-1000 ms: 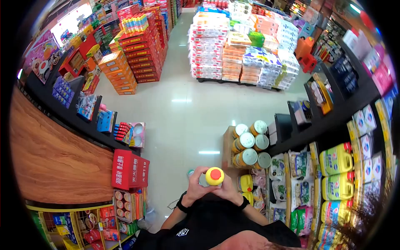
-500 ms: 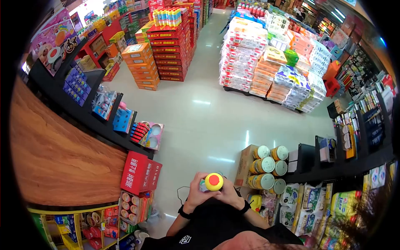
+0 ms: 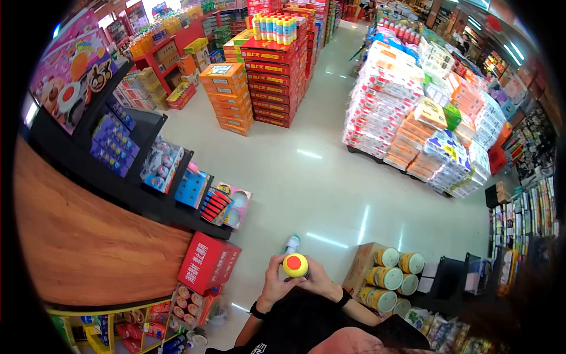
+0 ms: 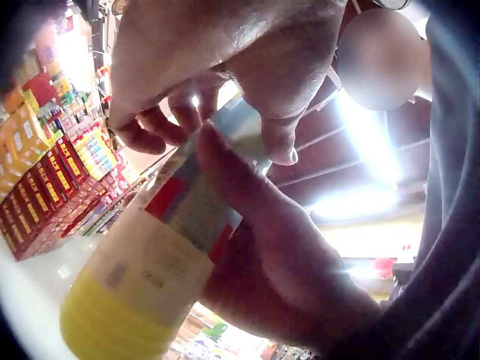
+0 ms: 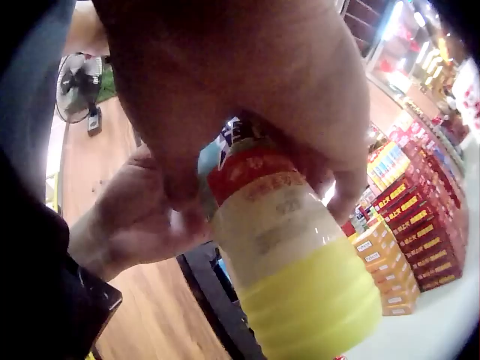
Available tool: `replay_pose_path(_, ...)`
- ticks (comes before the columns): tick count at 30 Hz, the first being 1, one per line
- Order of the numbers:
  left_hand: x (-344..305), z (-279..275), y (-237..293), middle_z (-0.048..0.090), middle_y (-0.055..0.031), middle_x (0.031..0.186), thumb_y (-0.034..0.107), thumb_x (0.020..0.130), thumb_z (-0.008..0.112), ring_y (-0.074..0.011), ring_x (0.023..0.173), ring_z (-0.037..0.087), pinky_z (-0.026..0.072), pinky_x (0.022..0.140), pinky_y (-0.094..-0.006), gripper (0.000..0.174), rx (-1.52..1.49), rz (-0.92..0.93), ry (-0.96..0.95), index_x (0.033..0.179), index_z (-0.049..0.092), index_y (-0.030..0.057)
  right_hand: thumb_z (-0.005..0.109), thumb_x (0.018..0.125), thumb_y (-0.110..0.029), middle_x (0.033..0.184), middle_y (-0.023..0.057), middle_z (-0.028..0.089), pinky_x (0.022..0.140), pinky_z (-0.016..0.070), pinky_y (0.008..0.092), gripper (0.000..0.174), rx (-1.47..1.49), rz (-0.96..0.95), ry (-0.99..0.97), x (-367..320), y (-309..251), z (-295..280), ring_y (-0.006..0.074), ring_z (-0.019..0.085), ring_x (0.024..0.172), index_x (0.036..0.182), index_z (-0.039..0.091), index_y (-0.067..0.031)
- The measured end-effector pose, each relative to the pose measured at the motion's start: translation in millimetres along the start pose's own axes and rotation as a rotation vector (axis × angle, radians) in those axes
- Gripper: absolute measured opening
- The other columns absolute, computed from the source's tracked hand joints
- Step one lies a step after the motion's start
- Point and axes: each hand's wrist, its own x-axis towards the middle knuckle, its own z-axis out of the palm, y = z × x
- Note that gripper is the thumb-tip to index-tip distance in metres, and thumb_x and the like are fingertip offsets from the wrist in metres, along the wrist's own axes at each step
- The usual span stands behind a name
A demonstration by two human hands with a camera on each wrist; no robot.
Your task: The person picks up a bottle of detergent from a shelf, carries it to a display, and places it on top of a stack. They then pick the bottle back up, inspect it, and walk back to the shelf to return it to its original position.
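a person in a dark top (image 3: 289,321) holds a bottle (image 3: 295,265) in both hands above the glossy pale floor (image 3: 277,194) of a packed shop, its yellow end, marked with a red circle, facing the head camera. the right hand (image 3: 321,280) has its grip wrapped around the labelled body; the left hand (image 3: 274,284) has its grip curled about the bluish end, fingers on one side, thumb on the other. a dark band (image 3: 257,311) circles each wrist. at left, a red box (image 3: 207,262) with white characters stands beside a wood-grained worktop (image 3: 106,224); at right, lidded cans (image 3: 386,277) sit by a carton wall (image 3: 358,267). beyond, yellow-topped bottles (image 3: 275,29) line up on stacked red cases (image 3: 271,88), across an aisle from piled wrapped packs (image 3: 380,97).
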Motion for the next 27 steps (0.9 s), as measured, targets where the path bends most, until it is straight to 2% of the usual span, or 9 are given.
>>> replay_pose_path(7,124.1,-21.2,-9.2,0.061,-0.0137,0.112,0.022,0.069,0.095,-0.0294,0.104,0.062,0.0503,0.091,-0.0398,0.071,0.094,-0.019,-0.049,0.123,0.054,0.0038,0.082,0.075,-0.013,0.123,0.0206,0.061,0.095,0.0509,0.0436,0.068,0.037,-0.156,0.085,117.6,14.3,-32.9,0.0399,0.061,0.113,0.134,0.05,-0.0027)
replay_pose_path(12,189.9,-19.8,-30.7,0.061,-0.0137,0.111,0.021,0.069,0.094,-0.0294,0.102,0.062,0.0509,0.091,-0.0388,0.069,0.064,0.0,-0.042,0.123,0.054,0.0029,0.082,0.075,-0.013,0.123,0.0206,0.062,0.097,0.0506,0.0439,0.068,0.039,-0.192,0.148,178.6,24.4,-55.0,0.04,0.061,0.114,0.134,0.05,-0.0023)
replay_pose_path(15,216.4,-16.9,-27.9,0.061,-0.0134,0.112,0.02,0.069,0.094,-0.0289,0.103,0.062,0.051,0.091,-0.0384,0.068,0.107,0.003,-0.032,0.122,0.055,0.0025,0.081,0.074,-0.012,0.124,0.0204,0.062,0.097,0.0505,0.044,0.068,0.071,-0.156,0.15,200.5,27.2,-66.6,0.0397,0.061,0.114,0.134,0.051,-0.0026)
replay_pose_path(18,230.0,-19.9,-35.9,0.062,-0.0099,0.113,0.019,0.067,0.096,-0.024,0.106,0.061,0.0499,0.095,-0.0366,0.073,0.104,-0.083,-0.052,0.124,0.054,0.0011,0.081,0.073,-0.011,0.124,0.0201,0.062,0.098,0.0503,0.0439,0.068,0.063,-0.149,0.129,218.4,29.2,-75.1,0.0394,0.061,0.115,0.134,0.051,-0.0027)
replay_pose_path(21,247.2,-20.9,-36.4,0.062,-0.0127,0.113,0.018,0.069,0.094,-0.0272,0.104,0.062,0.0508,0.092,-0.0378,0.068,0.075,-0.01,-0.04,0.123,0.055,0.0029,0.082,0.073,-0.011,0.125,0.0198,0.061,0.099,0.0501,0.0436,0.069,0.025,-0.136,0.103,231.7,29.3,-82.0,0.0392,0.061,0.116,0.134,0.051,-0.0026)
replay_pose_path(27,280.6,-19.9,-58.6,0.062,-0.0121,0.113,0.018,0.069,0.095,-0.0269,0.105,0.063,0.0508,0.092,-0.0377,0.069,0.05,0.01,-0.05,0.123,0.056,0.0037,0.082,0.074,-0.011,0.125,0.0196,0.061,0.098,0.0504,0.0421,0.067,0.028,-0.099,0.112,261.8,37.6,-91.9,0.0388,0.061,0.114,0.134,0.051,-0.0034)
